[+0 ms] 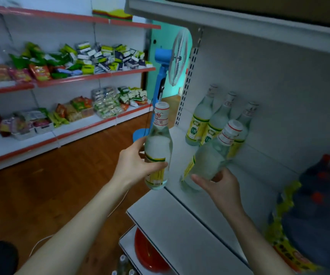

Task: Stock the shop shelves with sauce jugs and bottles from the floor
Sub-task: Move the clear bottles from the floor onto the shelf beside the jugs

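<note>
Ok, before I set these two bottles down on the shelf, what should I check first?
1. Left hand grips left bottle: ok, upright.
2. Right hand grips right bottle: ok, but it leans.
3. Caps on both held bottles: ok.
4. Bare shelf in front of the three standing bottles: ok.
5. Right bottle's base touching the shelf: cannot tell.
</note>
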### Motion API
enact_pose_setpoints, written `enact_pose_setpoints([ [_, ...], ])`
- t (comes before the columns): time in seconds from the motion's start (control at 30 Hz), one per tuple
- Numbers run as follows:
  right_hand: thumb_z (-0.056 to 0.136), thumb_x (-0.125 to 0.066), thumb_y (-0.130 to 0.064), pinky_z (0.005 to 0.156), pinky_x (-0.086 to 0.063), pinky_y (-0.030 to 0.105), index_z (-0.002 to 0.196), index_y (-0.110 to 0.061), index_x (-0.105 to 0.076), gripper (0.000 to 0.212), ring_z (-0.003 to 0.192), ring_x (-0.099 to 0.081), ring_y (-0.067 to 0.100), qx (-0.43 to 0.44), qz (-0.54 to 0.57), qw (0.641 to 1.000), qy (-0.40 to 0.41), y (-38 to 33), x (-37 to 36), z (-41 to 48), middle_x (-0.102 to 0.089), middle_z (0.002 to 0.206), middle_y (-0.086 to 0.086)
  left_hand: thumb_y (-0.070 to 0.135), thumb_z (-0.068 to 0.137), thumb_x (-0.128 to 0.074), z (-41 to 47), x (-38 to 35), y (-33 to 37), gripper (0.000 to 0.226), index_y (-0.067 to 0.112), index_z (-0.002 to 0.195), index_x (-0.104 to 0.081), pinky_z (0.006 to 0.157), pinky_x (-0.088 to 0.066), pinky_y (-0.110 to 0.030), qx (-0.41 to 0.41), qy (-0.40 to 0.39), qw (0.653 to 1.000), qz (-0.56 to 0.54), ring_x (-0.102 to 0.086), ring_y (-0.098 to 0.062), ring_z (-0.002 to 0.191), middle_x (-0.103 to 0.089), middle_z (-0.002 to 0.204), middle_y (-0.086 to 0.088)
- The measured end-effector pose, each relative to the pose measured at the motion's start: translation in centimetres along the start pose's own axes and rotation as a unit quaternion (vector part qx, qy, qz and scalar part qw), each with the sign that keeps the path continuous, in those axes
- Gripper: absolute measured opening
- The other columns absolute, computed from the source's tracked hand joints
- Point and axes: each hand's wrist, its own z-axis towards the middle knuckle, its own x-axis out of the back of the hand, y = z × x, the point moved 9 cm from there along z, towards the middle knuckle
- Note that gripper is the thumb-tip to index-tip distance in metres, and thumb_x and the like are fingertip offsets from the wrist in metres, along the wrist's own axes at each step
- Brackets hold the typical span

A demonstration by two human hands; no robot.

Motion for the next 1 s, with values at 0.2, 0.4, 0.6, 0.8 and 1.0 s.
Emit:
enact_pose_setpoints([
  [0.2,0.062,-0.084,-0.021,0.064,-0.048,0.017,0.091,-0.023,-0.064,0.035,0.079,-0.064,0.003,-0.039,-0.023,0.997,0.058,1.6,0.6,2.3,-0.068,0.086,-0.011,0.027,0.062,-0.085,5.7,-3.5,-0.8,0.075,0.023,0.128,-0.05,0.061,-0.044,-0.008,-0.003,-0.065,0.998,-0.024,-0.055,0.003,0.08,-0.06,0.103,0.007],
  [0.4,0.063,-0.083,-0.023,0.065,-0.048,0.017,0.097,-0.017,-0.064,0.04,0.082,-0.062,0.003,-0.082,-0.026,0.99,0.112,2.3,-0.2,3.9,-0.068,0.092,-0.005,0.021,0.063,-0.084,9.3,-5.3,-0.5,0.067,0.025,0.122,-0.052,0.058,-0.045,-0.002,-0.05,-0.124,0.99,-0.038,-0.055,0.007,0.073,-0.06,0.094,0.009],
  [0.6,0.068,-0.081,-0.021,0.064,-0.045,0.012,0.102,-0.019,-0.06,0.04,0.083,-0.058,-0.002,-0.092,-0.035,0.987,0.124,2.0,-1.1,4.6,-0.065,0.097,-0.005,0.031,0.064,-0.082,11.1,-7.2,-0.7,0.076,0.023,0.131,-0.045,0.076,-0.05,-0.025,-0.077,-0.157,0.984,-0.034,-0.056,-0.006,0.088,-0.056,0.101,0.011],
  [0.8,0.071,-0.078,-0.019,0.073,-0.044,0.017,0.118,-0.011,-0.049,0.056,0.094,-0.056,0.009,-0.098,-0.005,0.982,0.159,2.5,-1.4,3.7,-0.058,0.109,-0.002,0.031,0.06,-0.085,10.2,-8.9,-5.1,0.103,0.015,0.143,-0.028,0.094,-0.047,-0.032,-0.046,-0.199,0.978,-0.037,-0.049,-0.016,0.117,-0.047,0.134,-0.004],
  [1.0,0.072,-0.077,-0.017,0.07,-0.044,0.01,0.117,-0.011,-0.047,0.054,0.093,-0.055,0.004,-0.099,0.019,0.978,0.184,2.7,-1.6,3.3,-0.055,0.11,-0.005,0.015,0.068,-0.081,10.1,-10.8,-6.6,0.061,0.013,0.12,-0.049,0.061,-0.037,-0.002,-0.027,-0.229,0.972,-0.047,-0.052,-0.004,0.086,-0.056,0.101,0.006],
])
